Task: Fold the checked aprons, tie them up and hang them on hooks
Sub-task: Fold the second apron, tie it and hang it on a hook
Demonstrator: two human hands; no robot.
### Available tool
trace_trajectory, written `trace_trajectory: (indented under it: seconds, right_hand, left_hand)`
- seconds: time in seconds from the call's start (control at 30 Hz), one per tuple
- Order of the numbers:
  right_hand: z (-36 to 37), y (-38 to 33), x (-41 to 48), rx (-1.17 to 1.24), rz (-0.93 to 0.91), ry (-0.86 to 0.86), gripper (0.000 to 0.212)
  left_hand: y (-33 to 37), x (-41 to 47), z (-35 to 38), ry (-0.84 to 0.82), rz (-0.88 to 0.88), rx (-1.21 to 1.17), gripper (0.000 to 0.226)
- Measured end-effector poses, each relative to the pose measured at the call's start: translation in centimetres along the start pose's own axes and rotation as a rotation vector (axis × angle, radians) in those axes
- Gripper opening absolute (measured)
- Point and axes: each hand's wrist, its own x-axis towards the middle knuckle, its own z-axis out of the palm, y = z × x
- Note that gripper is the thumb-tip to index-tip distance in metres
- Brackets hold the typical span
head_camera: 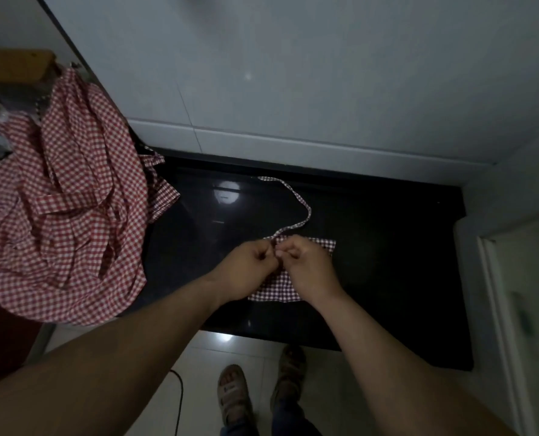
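Apron heap [63, 199] on counter [387, 247] L.

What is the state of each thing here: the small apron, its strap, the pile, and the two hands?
Apron: folded small, lying flat on the counter.
Strap: loose, curving over the counter, not yet tied.
Pile: unfolded, crumpled, heaped at the left.
Left hand: fingers curled, pinches the strap.
Right hand: fingers curled, pinches the strap above the apron.
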Motion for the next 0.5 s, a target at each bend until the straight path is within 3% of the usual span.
trace_trajectory:
  seconds: [0.1,0.17,0.23,0.33,0.43,0.5]
  right_hand:
    - [-0.2,0.3,0.0,-0.075,-0.033,-0.06,0.027]
    - [-0.4,0.5,-0.3,-0.101,-0.051,-0.099,0.018]
    - [-0.6,0.8,-0.4,-0.078,-0.021,-0.132,0.007]
    - [-0.7,0.7,-0.4,-0.043,-0.005,-0.171,0.011]
    - [-1.2,0.2,-0.4,-0.02,0.032,-0.158,0.021]
    - [-1.4,-0.1,-0.4,-0.012,0.037,-0.168,0.03]
  left_hand:
    - [1.5,0.6,-0.1,0.158,0.121,0.374,0.025]
    - [3.3,1.6,-0.8,0.234,0.093,0.403,0.025]
    - [4.7,2.6,-1.2,0.144,0.01,0.418,0.027]
    - [5.4,3.4,-0.6,0.075,0.02,0.451,0.03]
    - [5.3,2.6,-0.6,0.017,0.2,0.433,0.03]
    - [4.5,1.5,-1.4,-0.028,0.365,0.574,0.023]
